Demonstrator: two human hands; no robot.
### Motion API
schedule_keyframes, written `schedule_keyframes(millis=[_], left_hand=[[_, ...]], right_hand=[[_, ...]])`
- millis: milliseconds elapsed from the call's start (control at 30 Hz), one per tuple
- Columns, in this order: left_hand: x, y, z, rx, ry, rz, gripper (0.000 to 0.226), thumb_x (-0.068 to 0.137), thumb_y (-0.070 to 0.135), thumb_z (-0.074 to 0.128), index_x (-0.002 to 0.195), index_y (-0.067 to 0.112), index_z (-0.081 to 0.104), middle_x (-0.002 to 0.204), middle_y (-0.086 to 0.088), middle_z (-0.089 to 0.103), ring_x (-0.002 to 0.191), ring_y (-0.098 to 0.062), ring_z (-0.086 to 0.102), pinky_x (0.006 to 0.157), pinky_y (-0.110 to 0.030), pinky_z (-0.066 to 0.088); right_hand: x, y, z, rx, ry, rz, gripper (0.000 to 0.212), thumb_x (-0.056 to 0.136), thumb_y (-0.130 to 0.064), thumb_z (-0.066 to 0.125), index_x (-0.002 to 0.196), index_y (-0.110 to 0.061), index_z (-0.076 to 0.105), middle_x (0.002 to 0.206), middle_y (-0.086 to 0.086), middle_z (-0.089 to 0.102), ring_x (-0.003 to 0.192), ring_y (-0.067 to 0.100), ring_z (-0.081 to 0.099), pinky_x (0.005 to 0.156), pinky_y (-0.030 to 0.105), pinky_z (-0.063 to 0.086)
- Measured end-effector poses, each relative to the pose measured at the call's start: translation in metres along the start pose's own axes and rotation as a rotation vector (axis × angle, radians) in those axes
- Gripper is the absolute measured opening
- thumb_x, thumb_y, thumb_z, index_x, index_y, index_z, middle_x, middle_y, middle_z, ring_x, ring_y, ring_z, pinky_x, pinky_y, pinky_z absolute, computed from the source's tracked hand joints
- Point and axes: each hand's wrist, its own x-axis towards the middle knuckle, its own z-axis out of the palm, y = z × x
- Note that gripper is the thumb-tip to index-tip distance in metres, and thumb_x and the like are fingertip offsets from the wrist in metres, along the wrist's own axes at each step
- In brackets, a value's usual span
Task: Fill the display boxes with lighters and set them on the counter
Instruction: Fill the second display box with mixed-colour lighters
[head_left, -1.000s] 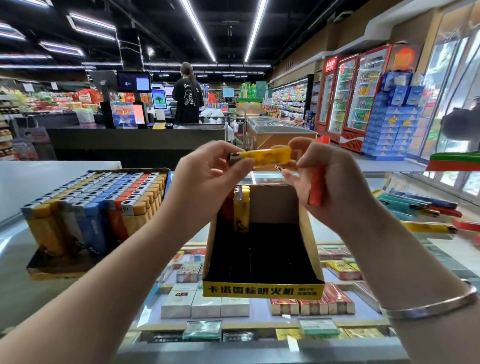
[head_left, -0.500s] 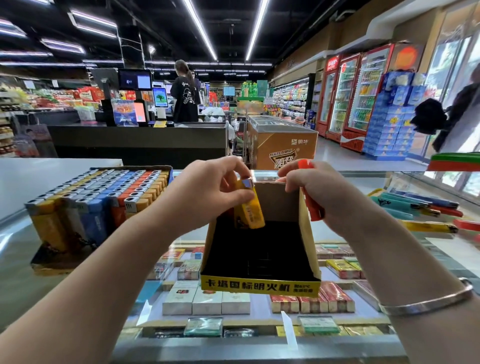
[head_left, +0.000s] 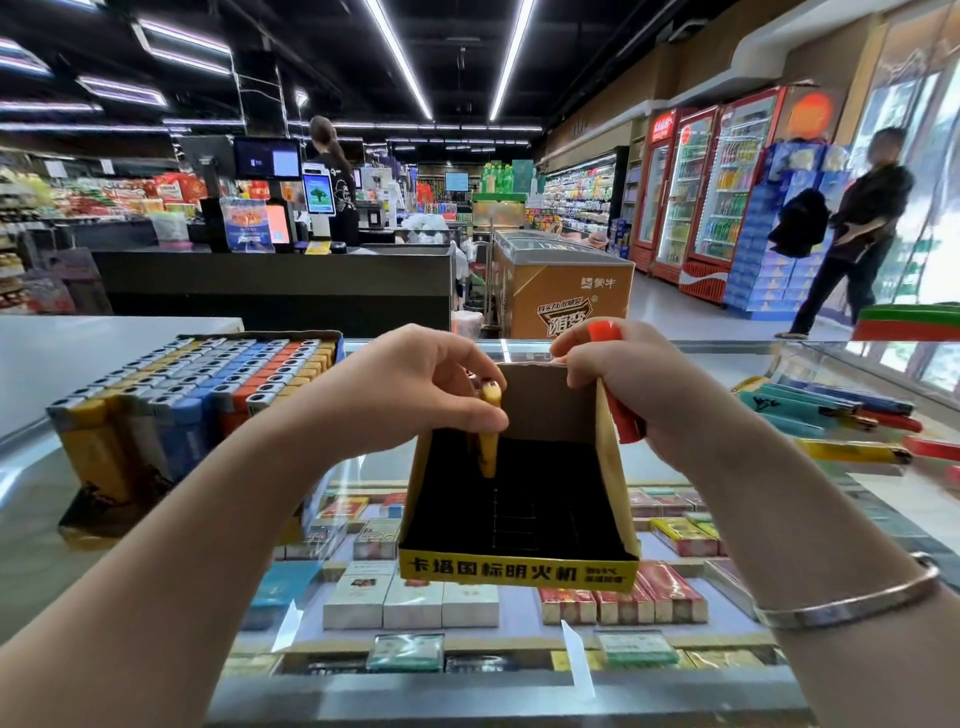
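A yellow-fronted cardboard display box (head_left: 519, 571) with a black slotted inside stands on the glass counter (head_left: 701, 364). My left hand (head_left: 410, 389) pinches a yellow lighter (head_left: 489, 436) upright at the box's back left, its lower end down among the slots. My right hand (head_left: 628, 384) holds a red lighter (head_left: 621, 410) in its palm against the box's right wall, fingers on the back wall's top edge. A full display box (head_left: 197, 395) of yellow, blue and orange lighters stands at the left.
Several loose lighters (head_left: 831, 410) lie on the glass at the right. Cigarette packs (head_left: 410, 597) show under the glass. Behind are a checkout desk (head_left: 275, 280), a freezer (head_left: 566, 291), drink fridges, and a person walking (head_left: 852, 228) at the right.
My left hand took the yellow lighter from level above the box, turned it upright and lowered it into the back left slots. My right hand came down onto the box's back right corner.
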Motion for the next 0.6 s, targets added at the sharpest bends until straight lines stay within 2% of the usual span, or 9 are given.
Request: schedule_keyframes(millis=[67,200,300,433,600], left_hand=[[0.000,-0.002,0.000,0.032,0.024,0.003,0.019,0.072,0.032,0.072,0.089,0.025,0.066,0.067,0.007,0.067,0.060,0.001,0.057,0.057,-0.009,0.044],[0.003,-0.011,0.000,0.295,0.194,0.008,0.022,0.069,0.050,0.067,0.078,0.031,0.061,0.068,0.010,0.060,0.062,-0.001,0.053,0.057,-0.019,0.042],[0.003,-0.013,0.003,0.340,0.244,0.079,0.022,0.069,0.050,0.067,0.078,0.031,0.059,0.067,0.010,0.060,0.064,0.000,0.055,0.054,-0.015,0.043],[0.003,-0.012,0.006,0.404,0.279,0.129,0.019,0.069,0.051,0.065,0.078,0.040,0.053,0.067,0.013,0.059,0.071,0.006,0.055,0.052,-0.010,0.043],[0.004,-0.013,0.008,0.412,0.341,0.156,0.020,0.070,0.050,0.066,0.080,0.034,0.060,0.066,0.017,0.060,0.065,0.001,0.058,0.054,-0.011,0.042]], right_hand=[[0.000,0.001,0.000,-0.002,0.002,-0.003,0.025,0.070,0.000,0.056,0.084,-0.019,0.063,0.097,0.011,0.053,0.087,0.023,0.049,0.065,0.032,0.043],[0.001,0.001,0.000,-0.007,-0.006,0.009,0.026,0.071,-0.001,0.056,0.086,-0.020,0.062,0.100,0.012,0.053,0.090,0.025,0.050,0.067,0.033,0.045],[0.001,0.001,0.000,-0.014,-0.014,0.015,0.027,0.072,-0.002,0.056,0.092,-0.020,0.061,0.100,0.011,0.052,0.091,0.025,0.049,0.066,0.033,0.045],[0.002,0.001,0.001,-0.028,-0.012,0.019,0.031,0.073,-0.003,0.057,0.098,-0.019,0.059,0.101,0.010,0.051,0.091,0.024,0.048,0.063,0.032,0.043],[0.000,-0.001,0.002,-0.027,-0.016,0.005,0.025,0.073,-0.001,0.056,0.088,-0.020,0.061,0.094,0.009,0.052,0.086,0.022,0.050,0.061,0.030,0.043]])
